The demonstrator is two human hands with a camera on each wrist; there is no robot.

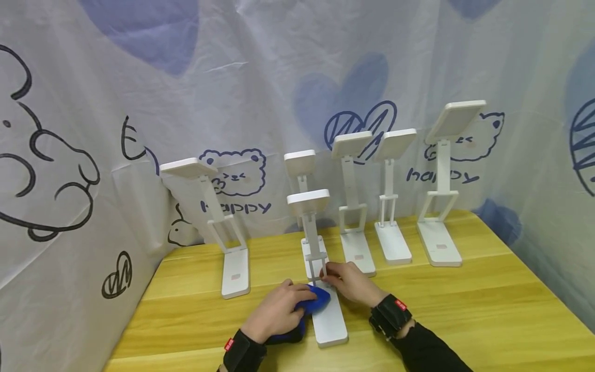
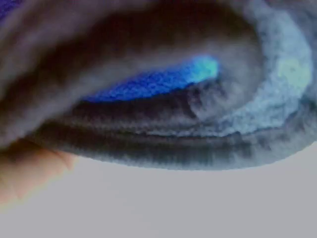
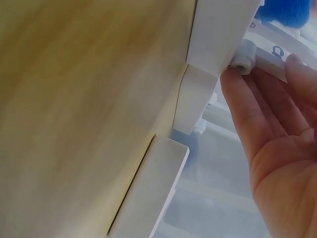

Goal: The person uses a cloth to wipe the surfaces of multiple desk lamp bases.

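Note:
A white folding desk lamp (image 1: 330, 325) stands nearest me, its panel raised on a hinged arm. My left hand (image 1: 279, 309) holds a bunched blue cloth (image 1: 317, 299) against the upper part of the lamp's base. In the left wrist view, folds of the cloth (image 2: 148, 85) fill the top, with dark edges. My right hand (image 1: 354, 284) pinches the lamp's thin lower strut near its hinge. The right wrist view shows that hand (image 3: 282, 134) with fingers behind the strut and thumb in front, close to the hinge (image 3: 243, 57).
More white lamps stand behind on the wooden table (image 1: 186, 310): one at the left (image 1: 235, 274), one directly behind (image 1: 299, 164), and several to the right, such as the tallest (image 1: 439, 243). A printed curtain (image 1: 260, 103) hangs behind and beside the table.

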